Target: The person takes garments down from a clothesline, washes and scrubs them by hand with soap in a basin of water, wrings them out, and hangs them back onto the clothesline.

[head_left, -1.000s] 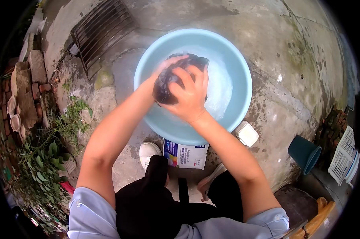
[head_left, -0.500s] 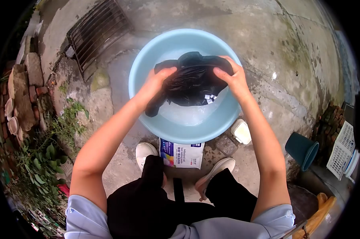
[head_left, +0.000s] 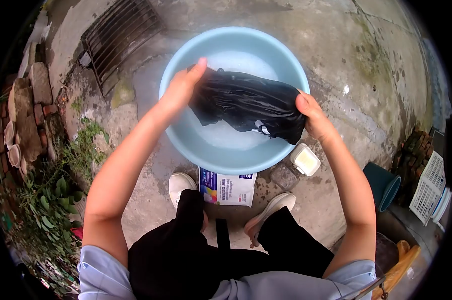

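A wet black cloth with a small white print near its lower edge is stretched sideways over a light blue basin. Its left end is gripped by my left hand, thumb on top and the other fingers largely hidden. My right hand holds the right end near the basin's right rim, with the thumb over the fabric. Cloudy whitish water shows in the basin below the cloth.
A printed packet lies between my shoes, with a stone and a soap box to its right. A metal grate is at the upper left, plants at the left. A green bucket and white basket are at the right.
The black cloth was bunched between both hands, then opened out, and is now pulled wider. My left hand has moved left and up, my right hand right and down.
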Tool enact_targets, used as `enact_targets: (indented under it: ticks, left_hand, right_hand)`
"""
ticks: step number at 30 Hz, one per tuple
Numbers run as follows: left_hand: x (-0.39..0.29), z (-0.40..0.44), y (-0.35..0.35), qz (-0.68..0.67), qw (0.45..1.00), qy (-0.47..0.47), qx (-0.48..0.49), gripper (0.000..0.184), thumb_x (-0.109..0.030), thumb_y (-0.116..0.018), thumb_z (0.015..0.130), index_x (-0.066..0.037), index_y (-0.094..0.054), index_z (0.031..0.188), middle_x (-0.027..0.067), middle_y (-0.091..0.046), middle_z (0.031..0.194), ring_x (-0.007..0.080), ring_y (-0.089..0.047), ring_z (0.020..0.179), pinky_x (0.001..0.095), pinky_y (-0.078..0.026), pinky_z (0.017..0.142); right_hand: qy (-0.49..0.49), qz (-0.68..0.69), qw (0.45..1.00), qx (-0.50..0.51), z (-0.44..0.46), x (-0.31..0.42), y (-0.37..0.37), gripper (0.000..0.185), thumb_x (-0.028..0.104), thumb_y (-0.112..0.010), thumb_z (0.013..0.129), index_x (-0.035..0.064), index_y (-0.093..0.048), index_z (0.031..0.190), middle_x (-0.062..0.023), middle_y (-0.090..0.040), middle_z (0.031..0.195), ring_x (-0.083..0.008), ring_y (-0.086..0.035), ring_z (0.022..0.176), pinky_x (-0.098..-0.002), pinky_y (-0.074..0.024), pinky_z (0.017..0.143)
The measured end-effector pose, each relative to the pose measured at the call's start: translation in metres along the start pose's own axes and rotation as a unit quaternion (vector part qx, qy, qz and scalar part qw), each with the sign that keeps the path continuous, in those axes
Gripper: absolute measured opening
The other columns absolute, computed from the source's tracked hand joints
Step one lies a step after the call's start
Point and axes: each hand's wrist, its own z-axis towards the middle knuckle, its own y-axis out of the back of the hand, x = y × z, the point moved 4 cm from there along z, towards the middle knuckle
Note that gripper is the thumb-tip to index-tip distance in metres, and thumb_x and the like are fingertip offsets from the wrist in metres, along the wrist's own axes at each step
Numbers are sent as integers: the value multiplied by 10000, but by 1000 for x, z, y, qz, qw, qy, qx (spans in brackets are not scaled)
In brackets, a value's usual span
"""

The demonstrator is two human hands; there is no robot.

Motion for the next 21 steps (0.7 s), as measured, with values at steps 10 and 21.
enact_targets:
  ticks: [10,21]
  left_hand:
    - [-26,-27,7,363,930,-9,52,372,-200,-715,724,-9,-658,1038,146,-700,907,238,-663,868,324,-492,849]
    - [18,-64,-25,526,819,-225,41,589,-292,-906,533,-58,-534,924,96,-542,901,320,-564,895,420,-477,771]
  right_hand:
    - [143,-185,960,-156,1,26,25,185,193,-561,983,24,-637,975,1,-644,937,-86,-564,882,-246,-424,867]
    - [40,-44,998,-11,-25,66,-8,197,228,-577,888,42,-563,823,1,-569,819,-80,-503,772,-246,-393,728]
